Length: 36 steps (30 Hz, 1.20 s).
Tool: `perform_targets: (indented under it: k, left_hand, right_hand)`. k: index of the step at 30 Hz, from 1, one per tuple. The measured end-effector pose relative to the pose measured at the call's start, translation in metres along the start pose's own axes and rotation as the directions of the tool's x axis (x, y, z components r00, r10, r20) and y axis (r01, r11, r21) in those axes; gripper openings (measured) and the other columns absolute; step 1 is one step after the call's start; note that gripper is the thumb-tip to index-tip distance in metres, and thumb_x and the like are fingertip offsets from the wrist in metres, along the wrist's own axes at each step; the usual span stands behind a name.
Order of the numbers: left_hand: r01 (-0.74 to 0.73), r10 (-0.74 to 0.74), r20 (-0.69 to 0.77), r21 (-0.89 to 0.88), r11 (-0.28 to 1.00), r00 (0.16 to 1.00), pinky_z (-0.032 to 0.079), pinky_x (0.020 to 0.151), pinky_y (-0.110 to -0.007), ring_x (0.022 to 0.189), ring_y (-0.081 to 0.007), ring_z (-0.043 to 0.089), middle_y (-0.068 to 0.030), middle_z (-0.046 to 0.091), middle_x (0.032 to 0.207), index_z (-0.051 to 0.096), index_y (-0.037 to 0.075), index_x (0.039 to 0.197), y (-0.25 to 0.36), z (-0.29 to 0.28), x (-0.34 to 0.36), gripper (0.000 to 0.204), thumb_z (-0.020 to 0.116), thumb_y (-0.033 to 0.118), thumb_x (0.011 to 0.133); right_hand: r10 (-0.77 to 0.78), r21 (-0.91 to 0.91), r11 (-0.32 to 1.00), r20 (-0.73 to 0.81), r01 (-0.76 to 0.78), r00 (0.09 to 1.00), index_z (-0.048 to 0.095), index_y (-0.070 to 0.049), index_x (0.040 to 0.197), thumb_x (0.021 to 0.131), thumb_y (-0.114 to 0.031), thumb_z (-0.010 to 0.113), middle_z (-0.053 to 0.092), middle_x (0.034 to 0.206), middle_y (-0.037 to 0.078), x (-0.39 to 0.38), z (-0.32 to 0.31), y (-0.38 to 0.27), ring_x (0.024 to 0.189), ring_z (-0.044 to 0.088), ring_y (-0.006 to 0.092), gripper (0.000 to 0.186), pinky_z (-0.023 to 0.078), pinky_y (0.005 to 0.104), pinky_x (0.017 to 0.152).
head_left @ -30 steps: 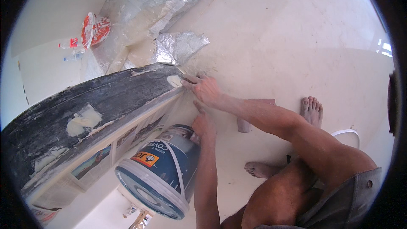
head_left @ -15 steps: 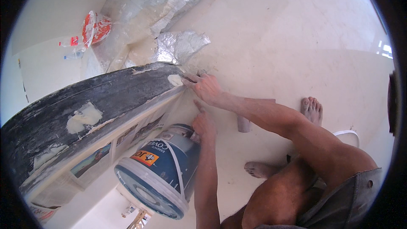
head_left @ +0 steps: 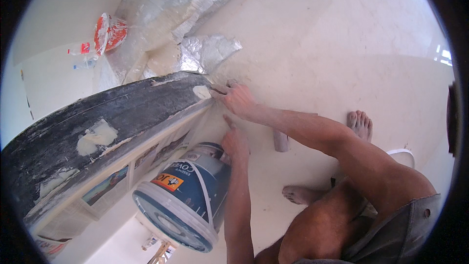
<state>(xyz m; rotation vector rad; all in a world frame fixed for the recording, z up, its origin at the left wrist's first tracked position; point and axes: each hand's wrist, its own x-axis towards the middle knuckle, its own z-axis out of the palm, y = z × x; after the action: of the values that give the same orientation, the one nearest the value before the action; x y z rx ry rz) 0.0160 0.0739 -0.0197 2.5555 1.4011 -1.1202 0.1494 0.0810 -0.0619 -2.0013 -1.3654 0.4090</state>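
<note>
My right hand (head_left: 235, 99) reaches to the near end of a long dark board (head_left: 141, 95), its fingers stretched out. The fingertips touch the board's edge beside a white filler patch (head_left: 201, 92). Just below it, my left hand (head_left: 235, 142) has its index finger extended up toward the board's pale lower edge; its other fingers are partly hidden. I see nothing held in either hand. A blue paint bucket (head_left: 195, 193) with a white rim and handle lies tilted against my left forearm. More filler patches (head_left: 97, 137) mark the board.
Newspaper sheets (head_left: 105, 186) line the side under the board. Crumpled silver foil sheeting (head_left: 207, 54) spreads on the floor beyond, near a red, white-smeared bucket (head_left: 111, 33) and a clear bottle (head_left: 85, 55). A grey cylinder (head_left: 280, 141) lies under my right forearm, near my bare feet (head_left: 360, 124).
Both hands stay at nearly the same places. The view has shifted very slightly; nothing has been taken hold of or let go.
</note>
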Motion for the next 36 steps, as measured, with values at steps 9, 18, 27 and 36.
perform_targets:
  k: [9,18,27,36]
  left_hand:
    - [0.003,-0.003,-0.014,-0.015,1.0,1.0,0.055,0.071,-0.045,0.079,-0.0331,0.068,-0.0197,0.069,0.085,0.01,-0.003,0.15,0.0,0.0,0.001,0.084,0.06,0.017,0.086]
    - [0.031,-0.031,0.016,-0.015,0.999,0.999,0.054,0.074,-0.046,0.079,-0.0332,0.068,-0.0186,0.069,0.085,0.01,-0.001,0.151,-0.009,0.015,0.009,0.085,0.06,0.018,0.086]
    - [0.013,-0.018,-0.082,-0.06,0.998,0.996,0.054,0.072,-0.047,0.079,-0.0342,0.069,-0.0187,0.069,0.084,0.026,0.001,0.148,-0.004,0.008,0.001,0.073,0.06,0.02,0.086]
    - [0.044,-0.046,-0.034,-0.049,0.998,0.998,0.054,0.073,-0.047,0.082,-0.0356,0.069,-0.0196,0.07,0.087,0.06,0.0,0.118,-0.01,0.023,0.01,0.036,0.058,0.019,0.087]
  right_hand:
    - [-0.004,0.033,0.999,-0.005,0.004,1.0,0.059,-0.016,0.13,0.085,-0.013,0.054,0.053,0.134,0.007,-0.001,0.003,0.002,0.106,0.059,0.0334,0.045,0.054,0.0413,0.079]
    - [-0.006,0.002,1.0,0.016,0.006,1.0,0.057,-0.015,0.131,0.087,-0.013,0.052,0.052,0.133,0.009,-0.001,0.0,-0.002,0.106,0.058,0.0332,0.045,0.054,0.0425,0.079]
    - [-0.03,0.03,0.999,0.01,0.029,1.0,0.057,-0.015,0.131,0.087,-0.01,0.052,0.05,0.136,0.008,-0.001,0.0,0.003,0.11,0.056,0.0323,0.044,0.053,0.0441,0.082]
    - [-0.006,0.051,0.999,0.011,0.005,1.0,0.059,-0.017,0.128,0.085,-0.01,0.054,0.05,0.139,0.004,0.002,-0.006,-0.001,0.109,0.056,0.0327,0.044,0.053,0.0425,0.084]
